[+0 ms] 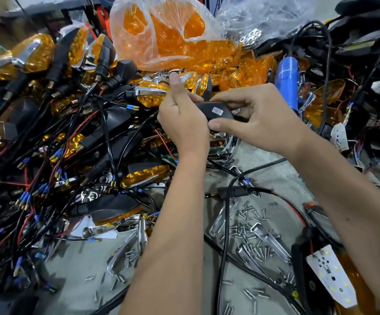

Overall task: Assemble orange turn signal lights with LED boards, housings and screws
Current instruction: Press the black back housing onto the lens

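Both hands clamp one black housing (216, 111) between them, held up above the middle of the workbench (275, 176). The left hand (182, 119) has its fingers curled round the housing's left end with the forefinger stretched upward, and the right hand (257, 114) pinches the right end, thumb beneath and fingers over the top. A small white label faces up on the housing; whether a board or lens is already seated in it cannot be told, since the open side is turned away.

Along the left edge of the workbench lies a deep heap of finished lights (36, 53) with black stalks and a tangle of black and red wires (36, 155) tipped with blue connectors. At the far edge, behind the hands, a clear bag of orange lenses (173, 37) slumps open. Near the front, just right of the left forearm, loose screws (250, 226) are scattered among chrome trim pieces (264, 237). A blue electric screwdriver (287, 80) stands toward the far right, and a white LED board (330, 273) on its lead lies at the front right corner.

The main risk, as I judge it, is snagging: leads cross directly under the hands, and lowering the housing could catch one and drag neighbouring parts. The screws lie loose near both forearms, so a sweep of an arm could send them off the front edge. A wire pinched between housing and lens would also keep the parts from seating.
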